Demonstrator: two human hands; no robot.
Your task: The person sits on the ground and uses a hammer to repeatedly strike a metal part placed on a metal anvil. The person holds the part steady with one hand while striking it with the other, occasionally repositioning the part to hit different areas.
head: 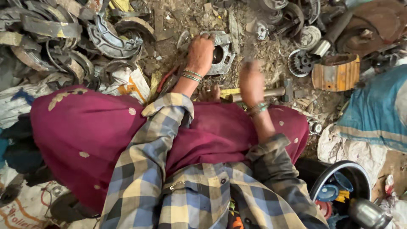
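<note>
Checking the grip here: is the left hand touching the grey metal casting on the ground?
Touching. The head view shows the left hand pressed on the grey metal casting, fingers over its edge.

Two hands (200,53) (251,82), one hammer (271,92)

Left hand (200,53) grips metal housing (220,53); right hand (251,82) grips hammer (271,92).

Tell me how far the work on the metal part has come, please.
Done: curved metal scrap lies piled at the left, though whether it was worked on cannot be told. In hand: the left hand grips a grey metal casting; the right hand, blurred, holds a hammer. Left: the casting looks whole.
</note>
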